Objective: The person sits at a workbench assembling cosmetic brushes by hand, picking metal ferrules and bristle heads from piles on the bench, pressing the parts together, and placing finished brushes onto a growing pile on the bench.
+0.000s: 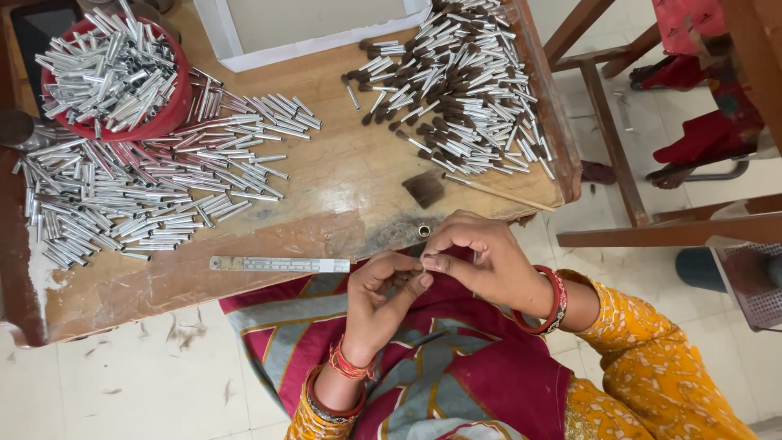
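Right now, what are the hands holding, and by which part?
The left hand and right hand pinch something small between their fingertips; it is too hidden to identify.

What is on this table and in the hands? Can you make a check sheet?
Surface: worn wooden table, scuffed near edge.
Job's things: loose silver metal tubes; red bowl heaped with tubes; pile of tubes with dark bristle tips; dark bristle tuft.
Clutter: metal ruler; thin stick; small ring; white tray.
Grippers: left hand and right hand pinch something small together, hidden by fingers.
Cables: nothing seen.
Surroundings: tiled floor; wooden frame.
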